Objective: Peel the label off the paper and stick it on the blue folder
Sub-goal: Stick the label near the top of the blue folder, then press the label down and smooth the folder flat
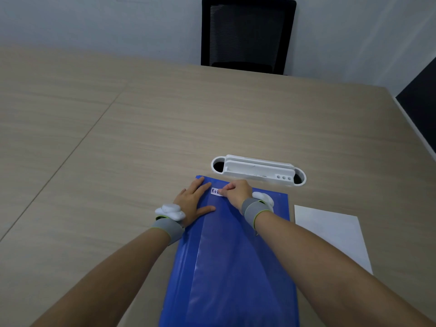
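Note:
A blue folder (231, 260) lies lengthwise on the table in front of me. A small white label (215, 191) with handwritten letters sits on the folder near its far edge. My right hand (236, 193) has its fingers curled, with the fingertips pressing on the label's right part, which they hide. My left hand (192, 200) lies flat with fingers spread on the folder's far left corner. The white paper sheet (335, 234) lies to the right of the folder.
A white cable port with a raised lid (258, 169) is set into the wooden table (118, 138) just beyond the folder. A black mesh chair (246, 34) stands at the table's far side. A dark panel (420, 107) is at the right edge.

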Tool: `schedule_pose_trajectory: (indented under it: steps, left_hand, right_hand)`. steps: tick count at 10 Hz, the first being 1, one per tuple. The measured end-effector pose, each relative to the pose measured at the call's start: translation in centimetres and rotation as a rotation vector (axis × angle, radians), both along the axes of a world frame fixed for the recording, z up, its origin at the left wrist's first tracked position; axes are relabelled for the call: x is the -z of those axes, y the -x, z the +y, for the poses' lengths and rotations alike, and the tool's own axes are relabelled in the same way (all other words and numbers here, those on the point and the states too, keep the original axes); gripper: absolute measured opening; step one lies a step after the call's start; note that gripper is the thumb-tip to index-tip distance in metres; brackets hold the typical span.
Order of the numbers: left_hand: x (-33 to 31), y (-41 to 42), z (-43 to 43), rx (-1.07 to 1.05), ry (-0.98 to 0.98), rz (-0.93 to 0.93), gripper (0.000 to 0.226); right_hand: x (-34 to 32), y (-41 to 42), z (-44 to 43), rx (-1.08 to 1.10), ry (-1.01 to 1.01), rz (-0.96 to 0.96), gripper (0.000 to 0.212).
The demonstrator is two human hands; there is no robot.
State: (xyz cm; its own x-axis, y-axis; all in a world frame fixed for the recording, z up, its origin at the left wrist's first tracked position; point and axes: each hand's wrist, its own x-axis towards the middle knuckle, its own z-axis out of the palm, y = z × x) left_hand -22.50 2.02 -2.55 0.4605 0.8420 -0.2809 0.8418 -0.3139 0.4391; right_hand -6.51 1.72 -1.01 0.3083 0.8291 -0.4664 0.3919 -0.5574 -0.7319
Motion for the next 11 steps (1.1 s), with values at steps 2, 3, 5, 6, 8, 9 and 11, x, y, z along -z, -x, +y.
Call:
schedule_pose_trajectory:
  steps: [2,3,5,6,8,9,11]
  left_hand:
    - [0.5,0.0,0.3,0.068,-0.015,0.144,0.069]
    - [0.3,-0.2,0.2,0.087,-0.011,0.194,0.066]
    - [0.0,-0.1,0.0,0.084,-0.003,0.21,0.066]
    - [-0.1,-0.2,-0.1,0.089,-0.002,0.223,0.066]
    - [-0.1,-0.3,-0.1,0.09,0.013,0.228,0.066]
    - [-0.2,-0.3,-0.1,0.095,0.017,0.232,0.066]
    - [-0.3,-0.5,-0.3,0.083,0.014,0.242,0.067]
  right_hand:
    - [0.3,0.2,0.0,-0.018,-0.034,-0.038,0.015]
    - [0.6,0.4,0.0,-0.037,-0.051,-0.086,0.008]
    - [1.0,0.5,-0.1,-0.038,-0.071,-0.13,0.017]
    - [1.4,-0.1,-0.5,-0.003,-0.04,-0.147,0.029]
    - [1.8,-0.6,-0.5,-0.041,-0.026,-0.202,0.02]
    - [2.0,-0.7,-0.9,-0.068,-0.069,-0.179,0.022]
    - [2.0,-1.2,-2.4,-0.123,-0.16,-0.12,0.021]
